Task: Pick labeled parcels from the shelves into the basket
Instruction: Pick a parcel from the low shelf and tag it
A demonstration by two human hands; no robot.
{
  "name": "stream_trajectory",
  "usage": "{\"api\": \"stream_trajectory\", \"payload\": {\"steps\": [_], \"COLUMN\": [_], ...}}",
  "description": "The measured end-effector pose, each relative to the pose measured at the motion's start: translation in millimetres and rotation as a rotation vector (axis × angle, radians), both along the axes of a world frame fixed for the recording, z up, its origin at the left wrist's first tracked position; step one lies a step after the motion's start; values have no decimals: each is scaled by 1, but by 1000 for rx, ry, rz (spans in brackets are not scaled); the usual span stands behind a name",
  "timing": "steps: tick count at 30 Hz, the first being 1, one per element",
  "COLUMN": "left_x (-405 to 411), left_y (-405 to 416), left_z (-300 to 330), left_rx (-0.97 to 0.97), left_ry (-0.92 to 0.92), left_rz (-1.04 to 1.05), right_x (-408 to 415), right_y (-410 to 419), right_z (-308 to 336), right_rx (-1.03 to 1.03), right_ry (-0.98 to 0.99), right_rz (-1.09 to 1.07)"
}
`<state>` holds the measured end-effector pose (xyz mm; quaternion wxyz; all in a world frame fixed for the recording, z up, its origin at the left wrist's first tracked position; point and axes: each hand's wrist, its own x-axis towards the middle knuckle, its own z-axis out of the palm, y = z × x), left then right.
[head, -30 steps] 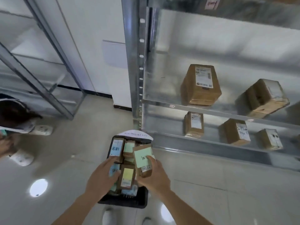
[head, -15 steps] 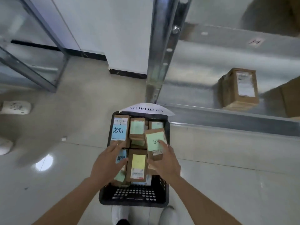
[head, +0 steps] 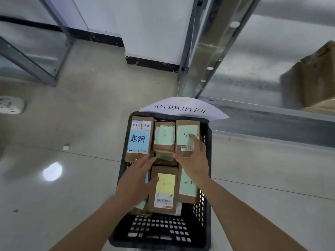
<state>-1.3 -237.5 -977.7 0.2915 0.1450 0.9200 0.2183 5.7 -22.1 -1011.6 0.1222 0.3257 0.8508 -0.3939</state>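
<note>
gripping green-labelled parcel (head: 186, 140) in basket (head: 205, 178) far-right corner: right hand (head: 194, 160) | left hand (head: 136, 180) released

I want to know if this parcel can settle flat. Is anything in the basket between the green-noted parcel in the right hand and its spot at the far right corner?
Nothing visible blocks it. The right hand holds the green-noted parcel already inside the basket, beside the middle parcel. What lies beneath it is hidden.
</note>
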Motion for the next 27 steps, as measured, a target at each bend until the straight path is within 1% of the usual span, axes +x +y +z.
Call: {"api": "stream_trajectory", "payload": {"steps": [4,8,11,15,20,27], "left_x": [8,14,17,16,16,41], "left_y": [-6,-9,2,31,77,152], "left_z": [-7,4,33,93,209,394], "left_rx": [-14,-39,-70,-96,-73,-39], "left_ry": [-9,-18,5,51,121,278], "left_rz": [1,-6,-14,-26,-70,-72], "right_x": [-1,4,16,39,64,113], "right_y": [-2,11,25,45,91,152], "right_z": [-8,11,41,97,218,421], "right_rx": [6,53,90,121,183,342], "right_ry": [1,-66,-105,-147,-131,-61], "right_rz": [31,114,173,270,355,399]}}
